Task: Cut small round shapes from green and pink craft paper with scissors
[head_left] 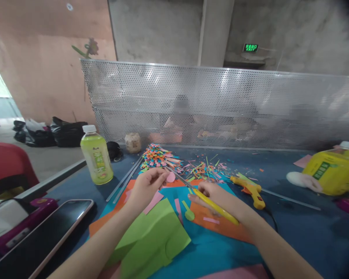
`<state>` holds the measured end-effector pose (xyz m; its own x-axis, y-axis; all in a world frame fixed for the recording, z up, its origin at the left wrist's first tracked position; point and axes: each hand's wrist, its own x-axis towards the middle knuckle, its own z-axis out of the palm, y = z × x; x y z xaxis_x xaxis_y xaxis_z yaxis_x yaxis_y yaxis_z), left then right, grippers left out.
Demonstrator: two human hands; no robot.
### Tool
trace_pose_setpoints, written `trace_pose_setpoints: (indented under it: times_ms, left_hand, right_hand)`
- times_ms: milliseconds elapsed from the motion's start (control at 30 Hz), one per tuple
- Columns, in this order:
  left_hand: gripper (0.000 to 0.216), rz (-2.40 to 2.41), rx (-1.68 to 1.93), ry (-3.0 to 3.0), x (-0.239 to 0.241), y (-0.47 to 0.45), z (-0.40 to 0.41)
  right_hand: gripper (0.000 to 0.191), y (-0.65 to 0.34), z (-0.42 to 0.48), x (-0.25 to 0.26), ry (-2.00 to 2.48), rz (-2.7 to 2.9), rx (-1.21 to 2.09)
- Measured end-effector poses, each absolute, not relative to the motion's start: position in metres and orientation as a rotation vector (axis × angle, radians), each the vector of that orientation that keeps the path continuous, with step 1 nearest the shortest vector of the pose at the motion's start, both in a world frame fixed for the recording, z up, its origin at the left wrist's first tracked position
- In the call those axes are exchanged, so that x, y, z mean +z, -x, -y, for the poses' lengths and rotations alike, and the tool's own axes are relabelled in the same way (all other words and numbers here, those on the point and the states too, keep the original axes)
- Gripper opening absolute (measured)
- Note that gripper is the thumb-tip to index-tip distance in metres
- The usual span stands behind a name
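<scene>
In my left hand [151,184], a small round piece of pink paper [171,177] is pinched between thumb and fingers. My right hand [218,197] is closed around a yellow-handled tool [212,204] with a long, slim metal end; its exact kind is not clear. That metal end points up and left, close to the pink circle; I cannot tell whether they touch. Below my hands lie green paper [154,236], blue paper [215,248] and orange paper [227,223]. A green paper circle with a narrow tail [189,214] rests between my arms.
Beyond my hands stand a mound of colourful paper strips [157,157] and loose paper scraps [206,170]. A yellow glue gun [250,190] lies right. At left are a bottle [96,155] and a phone [46,240]; a perforated metal panel [151,100] closes the back.
</scene>
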<state>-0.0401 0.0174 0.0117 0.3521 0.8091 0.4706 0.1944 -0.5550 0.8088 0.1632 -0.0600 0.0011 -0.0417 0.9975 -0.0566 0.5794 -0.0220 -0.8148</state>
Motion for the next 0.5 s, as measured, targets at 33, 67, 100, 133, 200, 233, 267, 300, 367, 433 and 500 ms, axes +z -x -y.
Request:
trace_pose_setpoints:
  times_ms: [33,67,100,133,200,233,267,300,367,433,500]
  left_hand:
    - [0.022,-0.875,1.209,-1.96,0.0118,0.0402,-0.0174]
    - [0.022,-0.878,1.215,-1.957,0.012,0.0403,-0.0175]
    - [0.021,-0.882,1.219,-1.954,0.0122,0.0404,-0.0175]
    - [0.021,-0.889,1.224,-1.95,0.0125,0.0404,-0.0175]
    - [0.021,-0.902,1.233,-1.945,0.0133,0.0404,-0.0172]
    - [0.021,-0.908,1.236,-1.943,0.0136,0.0404,-0.017]
    - [0.022,-0.911,1.237,-1.943,0.0138,0.0404,-0.0169]
    - [0.022,-0.912,1.238,-1.945,0.0139,0.0403,-0.0169]
    - [0.023,-0.91,1.238,-1.95,0.0137,0.04,-0.0173]
    - [0.022,-0.91,1.238,-1.952,0.0132,0.0394,-0.0178]
    - [0.022,-0.917,1.239,-1.945,0.013,0.0387,-0.0177]
  right_hand:
    - [0.037,-0.1629,0.0606,0.0019,1.655,1.682,0.931]
    - [0.037,-0.1626,0.0613,0.0026,1.654,1.685,0.937]
    - [0.038,-0.1623,0.0619,0.0033,1.655,1.687,0.941]
    - [0.038,-0.1619,0.0624,0.0038,1.656,1.689,0.945]
    - [0.038,-0.1613,0.063,0.0042,1.656,1.693,0.949]
    - [0.038,-0.161,0.0631,0.0041,1.656,1.696,0.951]
    - [0.038,-0.1608,0.0629,0.0039,1.657,1.698,0.951]
    - [0.038,-0.1607,0.0625,0.0035,1.658,1.7,0.949]
    - [0.04,-0.1608,0.061,0.0025,1.664,1.701,0.937]
    - [0.041,-0.1613,0.0591,0.0012,1.671,1.704,0.924]
    - [0.039,-0.1624,0.0576,-0.0002,1.672,1.705,0.914]
